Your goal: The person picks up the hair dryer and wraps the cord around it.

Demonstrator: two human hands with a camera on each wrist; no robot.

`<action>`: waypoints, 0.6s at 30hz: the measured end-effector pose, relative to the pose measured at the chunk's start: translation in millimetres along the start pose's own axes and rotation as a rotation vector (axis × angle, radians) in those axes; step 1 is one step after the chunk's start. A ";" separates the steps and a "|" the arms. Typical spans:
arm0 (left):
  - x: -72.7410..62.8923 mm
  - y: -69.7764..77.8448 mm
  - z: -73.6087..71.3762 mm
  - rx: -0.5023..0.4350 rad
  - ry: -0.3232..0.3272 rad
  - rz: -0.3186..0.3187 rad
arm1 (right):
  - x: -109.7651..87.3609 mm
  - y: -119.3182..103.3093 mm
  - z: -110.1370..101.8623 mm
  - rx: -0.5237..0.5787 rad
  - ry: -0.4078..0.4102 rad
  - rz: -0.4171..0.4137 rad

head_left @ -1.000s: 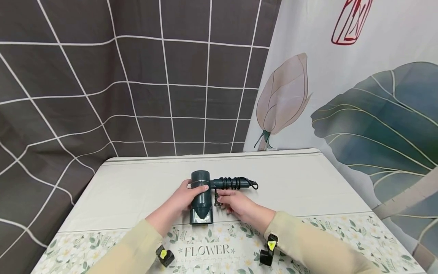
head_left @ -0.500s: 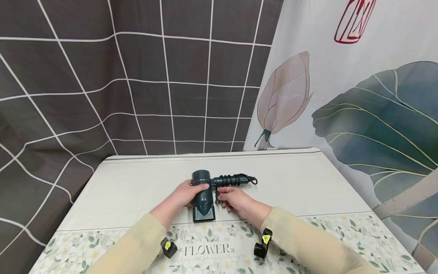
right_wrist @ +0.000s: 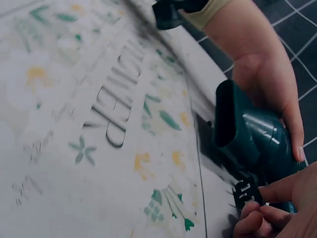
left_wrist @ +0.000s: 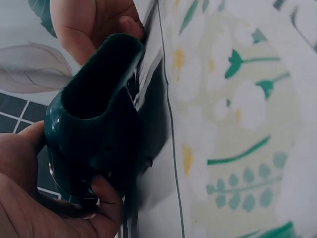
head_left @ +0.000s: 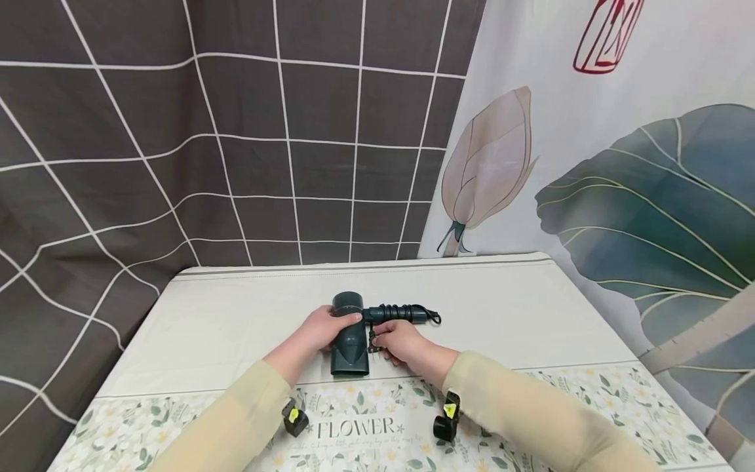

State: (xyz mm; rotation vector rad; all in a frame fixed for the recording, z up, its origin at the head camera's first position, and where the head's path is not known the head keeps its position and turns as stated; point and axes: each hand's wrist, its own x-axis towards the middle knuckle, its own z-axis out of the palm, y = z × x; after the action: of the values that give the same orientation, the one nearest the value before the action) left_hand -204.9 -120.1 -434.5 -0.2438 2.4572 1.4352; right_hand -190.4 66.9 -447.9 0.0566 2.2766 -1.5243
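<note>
A dark green hair dryer (head_left: 350,344) is over the middle of the table, its flat nozzle (left_wrist: 99,79) toward me and its handle (head_left: 407,314) pointing right. Black cord is wound in several turns round that handle. My left hand (head_left: 318,329) grips the barrel from the left, thumb on top. Below the handle, my right hand (head_left: 406,342) pinches the black plug (right_wrist: 246,192) between thumb and fingers, prongs toward me. In the left wrist view the dryer's body hides part of the right hand (left_wrist: 94,27).
A white cloth with a floral front band and the word FLOWER (head_left: 356,429) covers the table (head_left: 236,314). Behind and to the left hangs a dark checked curtain (head_left: 236,131). A pale curtain with a printed bud (head_left: 486,157) hangs at the right.
The nozzle end has shifted slightly away from me, and the handle's tip has moved a little left. My right hand has come slightly left and up with the plug. Both grips stay the same.
</note>
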 end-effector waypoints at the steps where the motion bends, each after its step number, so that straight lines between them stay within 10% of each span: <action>1: 0.8 0.1 -0.4 -0.001 0.000 0.004 | 1.1 0.4 0.5 -0.022 0.012 -0.016; 18: 4.9 -7.7 -1.7 -0.094 -0.020 0.010 | 1.0 6.0 -0.9 -0.240 0.074 -0.116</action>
State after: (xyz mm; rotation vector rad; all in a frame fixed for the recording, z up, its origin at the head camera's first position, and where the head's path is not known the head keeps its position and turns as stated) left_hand -207.5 -125.4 -441.7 -0.2367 2.3818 1.5512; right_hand -190.1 69.9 -453.2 -0.0887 2.5456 -1.3108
